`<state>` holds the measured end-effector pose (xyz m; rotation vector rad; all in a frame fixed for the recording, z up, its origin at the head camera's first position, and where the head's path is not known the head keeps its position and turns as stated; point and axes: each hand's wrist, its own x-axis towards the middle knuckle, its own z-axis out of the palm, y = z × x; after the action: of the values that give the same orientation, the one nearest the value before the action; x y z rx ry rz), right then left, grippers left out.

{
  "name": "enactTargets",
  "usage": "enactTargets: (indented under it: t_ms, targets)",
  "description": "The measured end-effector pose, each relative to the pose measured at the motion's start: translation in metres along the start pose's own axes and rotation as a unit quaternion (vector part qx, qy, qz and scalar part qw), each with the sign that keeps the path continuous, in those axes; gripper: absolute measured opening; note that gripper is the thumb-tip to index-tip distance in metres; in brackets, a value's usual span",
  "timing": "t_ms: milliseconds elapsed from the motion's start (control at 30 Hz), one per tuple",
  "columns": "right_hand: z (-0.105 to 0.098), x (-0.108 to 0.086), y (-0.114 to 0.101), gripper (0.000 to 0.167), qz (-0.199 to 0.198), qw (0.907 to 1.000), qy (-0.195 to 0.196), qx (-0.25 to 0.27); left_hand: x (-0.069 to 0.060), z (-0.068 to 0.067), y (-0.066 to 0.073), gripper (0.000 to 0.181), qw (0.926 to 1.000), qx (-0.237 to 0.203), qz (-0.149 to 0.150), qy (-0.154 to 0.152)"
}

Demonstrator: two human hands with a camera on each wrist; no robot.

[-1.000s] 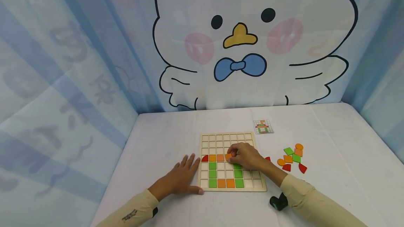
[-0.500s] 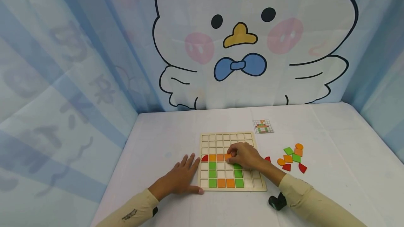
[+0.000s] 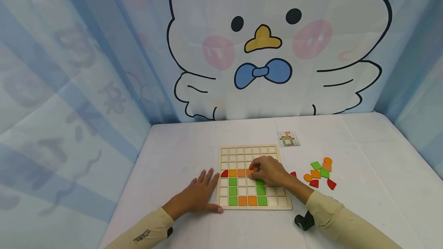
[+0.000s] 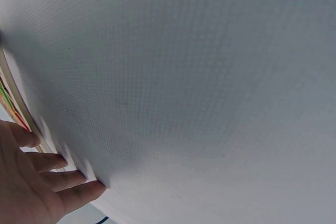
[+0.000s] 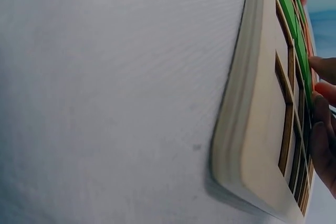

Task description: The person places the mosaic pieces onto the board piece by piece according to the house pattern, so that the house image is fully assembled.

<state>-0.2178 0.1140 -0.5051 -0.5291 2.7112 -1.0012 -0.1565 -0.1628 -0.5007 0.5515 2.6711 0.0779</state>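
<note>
A wooden grid board lies on the white table, with green squares, orange squares and a red quarter-round piece in its cells. The left hand rests flat with spread fingers along the board's left edge, thumb at the near corner; in the left wrist view the same hand touches the cloth beside the board. The right hand pinches an orange piece at the fourth cell of the coloured row. In the right wrist view, fingers of the right hand are on the board, partly cut off.
Right of the board lie loose pieces, among them an orange circle, a green square and a red piece. A small pattern card lies behind the board. A black object is by the right sleeve.
The orange piece in the right hand has shifted slightly left and sits in line with the row. The left hand has not moved.
</note>
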Motion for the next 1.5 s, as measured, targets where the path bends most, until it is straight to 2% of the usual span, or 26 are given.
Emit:
enactTargets:
  t_ms: [433, 600, 700, 800, 967, 1333, 1500]
  targets:
    - [-0.007, -0.003, -0.002, 0.018, 0.001, 0.9999, -0.008, -0.011, -0.001, 0.0, 0.0, 0.118, 1.0, 0.0, 0.002, 0.001]
    - [-0.019, -0.009, 0.005, 0.016, -0.03, 0.9995, -0.007, -0.006, -0.001, 0.0, 0.001, 0.118, 1.0, -0.003, 0.004, 0.0]
    - [-0.03, -0.014, 0.012, 0.021, -0.052, 0.9986, -0.011, 0.005, 0.0, 0.0, 0.001, 0.118, 1.0, -0.002, 0.004, -0.001]
    - [-0.042, -0.02, 0.022, 0.025, -0.057, 0.998, -0.016, 0.02, 0.001, 0.0, 0.001, 0.118, 1.0, -0.002, 0.004, -0.002]
    - [-0.063, -0.032, 0.04, 0.03, -0.042, 0.9981, -0.025, 0.037, 0.002, 0.001, 0.0, 0.117, 1.0, 0.002, 0.008, -0.001]
    - [-0.106, -0.056, 0.071, 0.035, 0.03, 0.9994, -0.013, -0.008, 0.002, 0.003, -0.003, 0.117, 1.0, -0.002, 0.008, -0.002]
    - [-0.119, -0.068, 0.086, 0.035, 0.047, 0.9986, 0.0, -0.024, 0.0, 0.002, -0.003, 0.116, 0.9998, -0.011, 0.013, 0.003]
